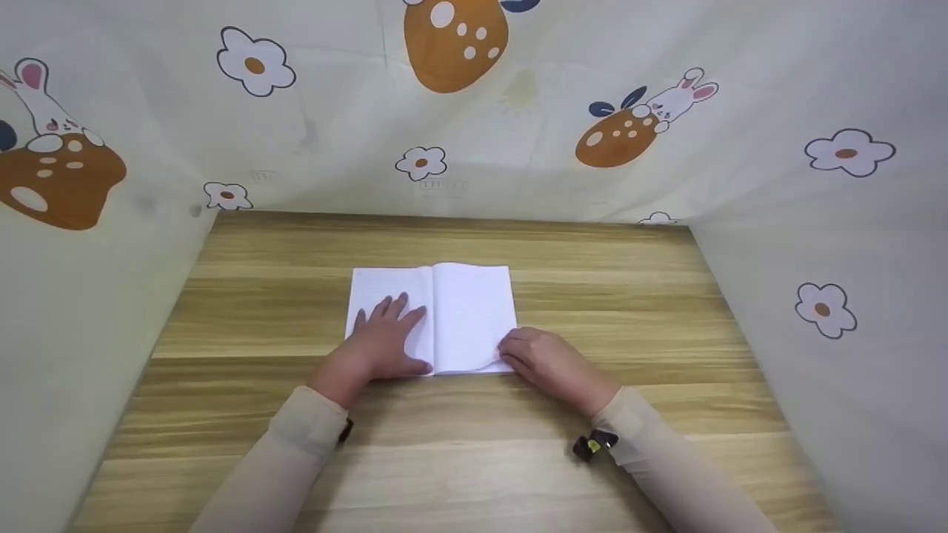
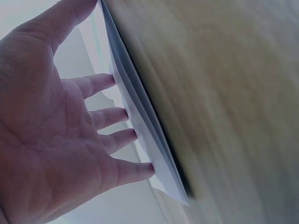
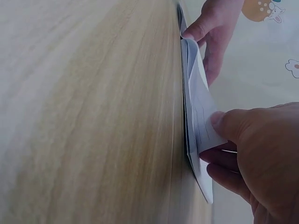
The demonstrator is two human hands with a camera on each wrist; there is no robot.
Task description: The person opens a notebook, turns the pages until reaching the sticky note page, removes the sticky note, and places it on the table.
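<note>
An open notebook (image 1: 470, 311) with white pages lies flat on the wooden table. Across its left page my left hand (image 1: 381, 344) rests with the fingers spread, the thumb near the spine at the bottom edge. In the left wrist view, those fingertips (image 2: 145, 171) press on the paper. My right hand (image 1: 552, 363) is at the lower right corner of the notebook. Between its thumb and fingers it pinches the corner of a page (image 3: 205, 121), which curls up off the sheets below, as the right wrist view shows.
The wooden table (image 1: 615, 289) extends around the notebook on every side. Pale curtain-like walls (image 1: 333, 126) printed with flowers, rabbits and orange-brown shapes enclose the table at the back, left and right. A dark strap with a small device (image 1: 595, 444) sits at my right wrist.
</note>
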